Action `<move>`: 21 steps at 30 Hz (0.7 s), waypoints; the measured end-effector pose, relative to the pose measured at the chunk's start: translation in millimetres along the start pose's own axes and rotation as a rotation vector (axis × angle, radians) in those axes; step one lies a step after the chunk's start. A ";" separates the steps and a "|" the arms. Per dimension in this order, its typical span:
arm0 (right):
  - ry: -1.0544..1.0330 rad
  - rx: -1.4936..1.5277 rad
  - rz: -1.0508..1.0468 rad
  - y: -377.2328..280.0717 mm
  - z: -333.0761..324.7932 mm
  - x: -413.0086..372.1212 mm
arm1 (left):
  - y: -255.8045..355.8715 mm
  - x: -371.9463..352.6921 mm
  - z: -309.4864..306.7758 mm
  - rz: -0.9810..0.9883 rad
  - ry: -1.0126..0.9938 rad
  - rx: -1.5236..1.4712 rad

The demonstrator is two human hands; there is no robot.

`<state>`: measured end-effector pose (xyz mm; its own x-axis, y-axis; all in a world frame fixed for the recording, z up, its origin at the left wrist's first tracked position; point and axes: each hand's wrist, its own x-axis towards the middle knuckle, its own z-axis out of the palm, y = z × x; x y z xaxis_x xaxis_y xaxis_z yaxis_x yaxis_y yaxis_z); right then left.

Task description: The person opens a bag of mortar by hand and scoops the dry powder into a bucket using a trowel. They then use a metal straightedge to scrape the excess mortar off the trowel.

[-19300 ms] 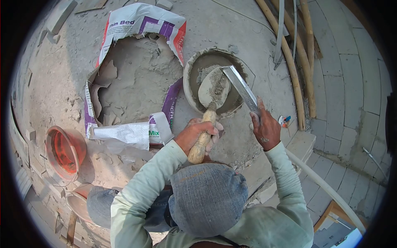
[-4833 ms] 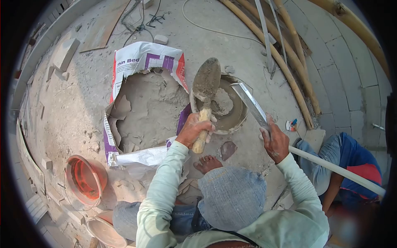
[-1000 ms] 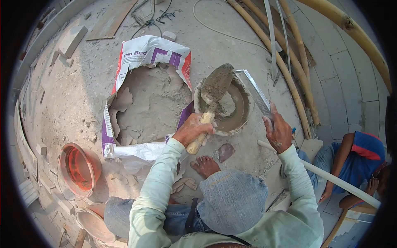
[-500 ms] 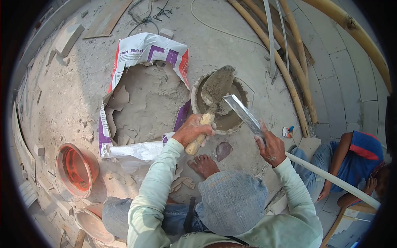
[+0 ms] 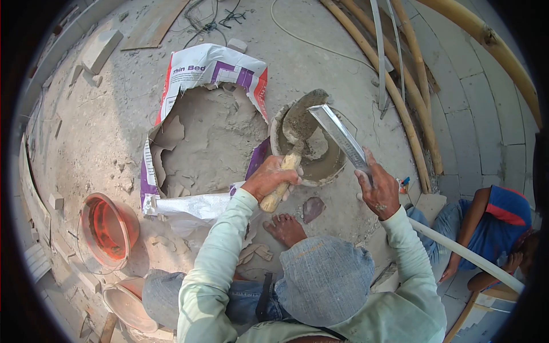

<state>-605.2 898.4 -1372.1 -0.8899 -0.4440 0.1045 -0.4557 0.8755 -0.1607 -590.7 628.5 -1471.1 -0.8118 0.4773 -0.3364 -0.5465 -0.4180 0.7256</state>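
Note:
My left hand (image 5: 270, 178) is wrapped round the wooden handle of a trowel (image 5: 301, 121). The wide, mortar-smeared blade is tilted over a round bucket (image 5: 275, 143) of wet grey mortar (image 5: 323, 170). In my right hand (image 5: 380, 190) is a shiny metal channel strip (image 5: 338, 134), gripped by its lower end. Its far end overlaps the upper right of the trowel blade in this view. Left of the bucket lies a torn paper bag (image 5: 189, 71) marked "Thin Bed", filled with grey powder (image 5: 211, 137).
An orange bucket (image 5: 130, 228) and a pale basin (image 5: 123, 308) stand at lower left. Bamboo poles (image 5: 394, 86) lie along the right. At far right another person (image 5: 503, 211) sits beside a long pale pole (image 5: 469, 254). A purplish flat piece (image 5: 313, 209) lies by my foot.
The metal strip's far end has moved up and over the trowel blade. The blade has tilted, showing more of its mortar-smeared inner face. Both hands keep their grips.

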 end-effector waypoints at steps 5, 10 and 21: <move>-0.041 -0.045 -0.074 -9.3 -5.0 3.8 | 4.9 -0.5 0.5 0.011 -0.011 0.069; -0.084 -0.110 -0.054 -13.5 -3.2 -3.1 | 0.0 1.2 0.3 0.018 0.021 0.189; -0.236 -0.336 0.051 -1.4 -17.9 -40.4 | -19.0 15.8 16.2 0.051 0.087 0.353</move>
<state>-568.2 918.5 -1358.5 -0.9090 -0.3961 -0.1297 -0.4141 0.8936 0.1732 -589.7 656.6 -1480.5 -0.8592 0.3884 -0.3330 -0.4123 -0.1401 0.9002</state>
